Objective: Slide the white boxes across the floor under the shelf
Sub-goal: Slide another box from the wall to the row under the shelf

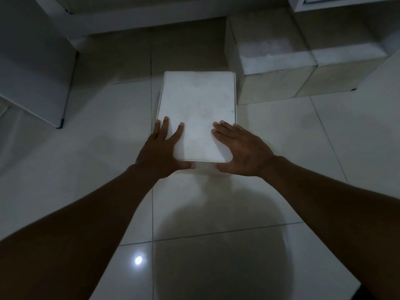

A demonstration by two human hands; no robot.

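Observation:
A white rectangular box (pixel 198 109) lies flat on the tiled floor (pixel 281 148), long side pointing away from me. My left hand (pixel 161 151) rests on its near left corner, fingers spread over the lid, thumb along the near edge. My right hand (pixel 240 149) lies flat on the near right corner, thumb against the near side. Both hands press on the box rather than grasp it. Beyond the box, the dark gap under the shelf (pixel 151 20) opens at the top of the view.
Two pale boxes (pixel 277 68) (pixel 346 61) sit side by side on the floor to the right of the white box, close to its far right corner. A grey panel or cabinet side (pixel 32 68) stands at the left. A light reflection (pixel 138 260) shines on the near tiles.

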